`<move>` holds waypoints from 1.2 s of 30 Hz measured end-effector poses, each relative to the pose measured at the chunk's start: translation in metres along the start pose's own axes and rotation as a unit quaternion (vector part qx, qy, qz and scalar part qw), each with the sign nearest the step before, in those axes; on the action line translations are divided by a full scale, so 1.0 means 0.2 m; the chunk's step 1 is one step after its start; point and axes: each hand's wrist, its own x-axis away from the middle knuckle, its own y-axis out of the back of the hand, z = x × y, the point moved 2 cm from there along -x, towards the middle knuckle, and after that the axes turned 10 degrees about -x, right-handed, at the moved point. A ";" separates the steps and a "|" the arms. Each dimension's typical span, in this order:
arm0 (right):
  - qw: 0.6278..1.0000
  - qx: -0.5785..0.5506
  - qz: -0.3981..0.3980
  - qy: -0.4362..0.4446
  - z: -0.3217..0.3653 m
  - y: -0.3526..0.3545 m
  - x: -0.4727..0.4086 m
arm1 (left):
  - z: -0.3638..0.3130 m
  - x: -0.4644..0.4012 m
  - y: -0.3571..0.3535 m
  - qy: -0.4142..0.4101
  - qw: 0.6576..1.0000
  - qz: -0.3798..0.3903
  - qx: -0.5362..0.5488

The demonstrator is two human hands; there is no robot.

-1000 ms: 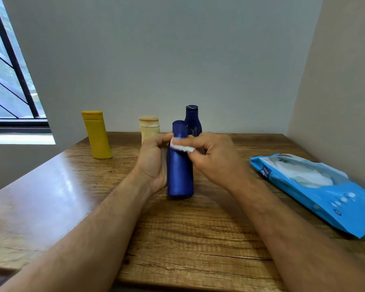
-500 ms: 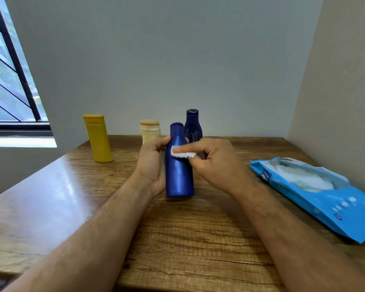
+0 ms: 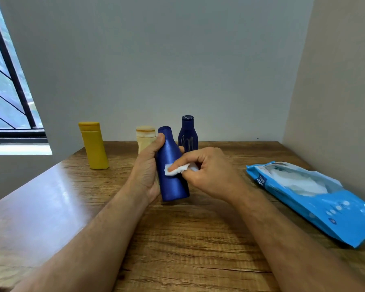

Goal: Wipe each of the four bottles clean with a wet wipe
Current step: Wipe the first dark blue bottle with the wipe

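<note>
My left hand grips a bright blue bottle from its left side, holding it slightly tilted at the middle of the wooden table. My right hand pinches a small white wet wipe and presses it against the bottle's middle. Behind stand a dark blue bottle, a cream bottle partly hidden by my left hand, and a yellow bottle further left.
An opened light-blue pack of wet wipes lies on the table at the right, close to the side wall. A window is at the far left. The back wall stands right behind the bottles.
The wipe has slid down from the blue bottle's neck to its middle. The bottle now leans slightly, with its top to the left.
</note>
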 end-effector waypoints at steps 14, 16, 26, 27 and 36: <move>0.991 -0.029 0.081 -0.098 0.04 0.01 0.02 | 0.01 -0.01 0.01 -0.016 0.998 -0.059 -0.033; 0.996 -0.056 0.020 -0.074 0.03 0.01 0.01 | 0.01 -0.01 0.01 -0.024 0.997 -0.061 -0.040; 0.982 -0.117 0.085 -0.123 0.03 0.00 0.02 | 0.02 -0.02 0.01 -0.019 0.996 -0.085 -0.037; 0.977 -0.123 0.112 -0.131 0.03 -0.01 0.02 | 0.02 -0.02 0.01 -0.018 0.995 -0.093 -0.030; 0.986 -0.146 -0.046 -0.064 0.02 -0.01 0.00 | 0.02 0.01 -0.01 -0.033 0.998 0.015 -0.042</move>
